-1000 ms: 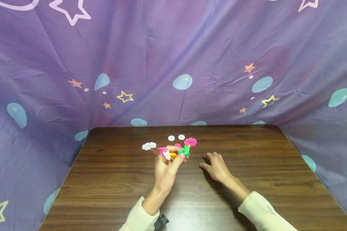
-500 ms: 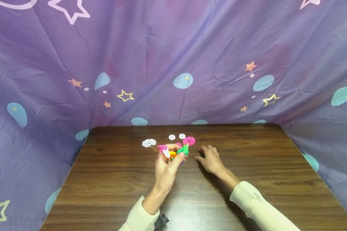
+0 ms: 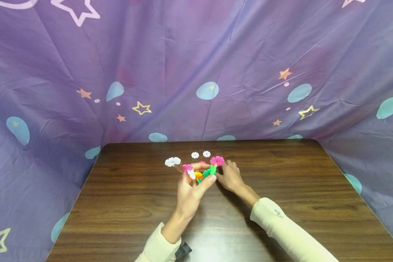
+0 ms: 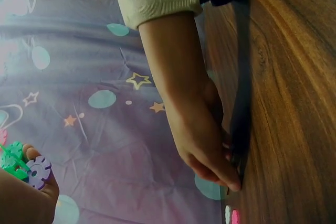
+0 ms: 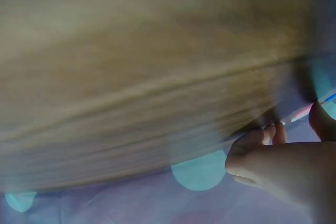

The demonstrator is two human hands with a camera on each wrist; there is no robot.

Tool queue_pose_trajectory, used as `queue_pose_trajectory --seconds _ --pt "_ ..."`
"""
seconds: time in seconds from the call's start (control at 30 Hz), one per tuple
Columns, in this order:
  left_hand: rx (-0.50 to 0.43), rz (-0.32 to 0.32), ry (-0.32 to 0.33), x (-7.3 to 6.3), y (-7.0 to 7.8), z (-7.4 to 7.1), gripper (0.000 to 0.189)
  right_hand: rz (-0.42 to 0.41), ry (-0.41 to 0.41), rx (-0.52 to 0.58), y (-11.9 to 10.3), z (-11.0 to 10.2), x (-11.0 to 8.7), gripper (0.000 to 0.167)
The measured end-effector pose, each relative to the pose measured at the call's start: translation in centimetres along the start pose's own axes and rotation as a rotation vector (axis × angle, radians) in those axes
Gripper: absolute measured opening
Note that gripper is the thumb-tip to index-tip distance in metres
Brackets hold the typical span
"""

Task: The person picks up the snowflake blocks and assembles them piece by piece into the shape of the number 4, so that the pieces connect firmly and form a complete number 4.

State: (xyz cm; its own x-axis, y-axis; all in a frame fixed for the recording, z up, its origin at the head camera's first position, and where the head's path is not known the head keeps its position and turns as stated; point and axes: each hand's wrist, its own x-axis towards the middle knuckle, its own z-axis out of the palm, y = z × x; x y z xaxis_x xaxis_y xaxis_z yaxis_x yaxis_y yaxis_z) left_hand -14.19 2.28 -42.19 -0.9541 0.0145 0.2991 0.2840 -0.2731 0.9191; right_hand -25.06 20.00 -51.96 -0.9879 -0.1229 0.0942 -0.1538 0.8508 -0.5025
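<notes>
A person's left hand (image 3: 187,200) curls its thumb and fingers round a cluster (image 3: 207,173) of plastic discs above the far half of a dark wooden table (image 3: 314,193). Green, orange, pink and white show among the joined pieces; a purple disc (image 4: 39,172), notched at the rim, faces outward in the left wrist's view.

To its right, the right hand (image 3: 230,177) reaches low over the table, palm down, fingers loosely bent and thumb apart, with nothing seen in its hold. Its fingertips are just beside a large pink disc (image 3: 217,161). From where we stand, one cannot tell whether that disc, or a white pair (image 3: 173,162) to the left of the cluster, lies on the table or is joined to the held pieces.

Beyond the cluster, two small white discs, one to the left (image 3: 195,155) and one to the right (image 3: 206,154), lie side by side and apart near the table's far edge. Pale sleeves (image 3: 288,229) cover both forearms, and a black object (image 3: 183,251) shows at the left cuff. Behind hangs a purple backdrop (image 3: 249,43) printed with stars and blue ovals.
</notes>
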Motion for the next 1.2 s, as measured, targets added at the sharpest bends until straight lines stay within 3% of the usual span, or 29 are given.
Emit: queue_pose_trajectory --seconds 0.5,0.8,0.93,1.2 --pt "0.019 0.026 0.007 0.3 -0.1 -0.6 0.036 -0.009 0.002 0.020 -1.0 0.9 1.6 0.039" --pt "0.030 0.047 0.018 0.5 0.0 -0.6 0.035 0.090 0.025 0.128 -1.6 1.5 2.8 0.033" --pt "0.036 0.054 0.016 0.6 -0.1 -0.6 0.035 0.081 0.007 0.113 -2.1 1.6 3.2 0.027" --pt "0.040 0.054 0.017 0.5 0.0 -0.5 0.035 0.053 -0.010 0.104 -2.7 2.0 3.4 0.033"
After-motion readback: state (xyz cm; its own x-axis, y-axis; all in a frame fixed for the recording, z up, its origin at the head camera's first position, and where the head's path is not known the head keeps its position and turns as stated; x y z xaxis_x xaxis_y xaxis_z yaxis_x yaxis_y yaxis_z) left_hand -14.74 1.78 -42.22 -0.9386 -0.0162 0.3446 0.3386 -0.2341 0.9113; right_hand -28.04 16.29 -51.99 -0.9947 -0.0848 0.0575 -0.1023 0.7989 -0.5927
